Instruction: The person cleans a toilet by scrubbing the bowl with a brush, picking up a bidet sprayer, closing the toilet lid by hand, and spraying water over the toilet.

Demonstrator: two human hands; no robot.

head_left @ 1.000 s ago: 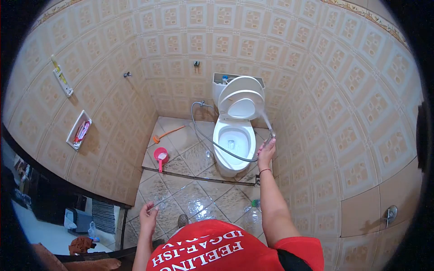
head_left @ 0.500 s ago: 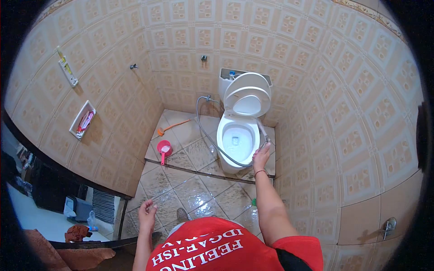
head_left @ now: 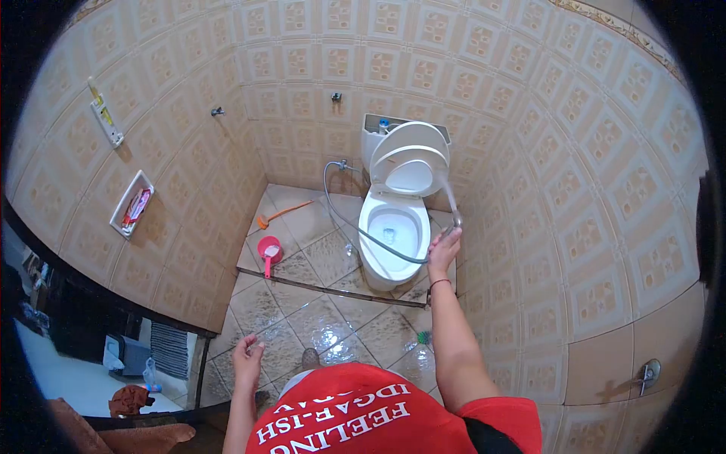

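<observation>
Right hand clamped on spray nozzle, water hitting raised toilet seat, left hand near shirt, fingers loosely curled, grip unclear.

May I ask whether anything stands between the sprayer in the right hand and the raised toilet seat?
Nothing visible does: water from the sprayer in the right hand streams toward the raised seat with no object in its path. The hose crosses over the bowl, lower down.
</observation>
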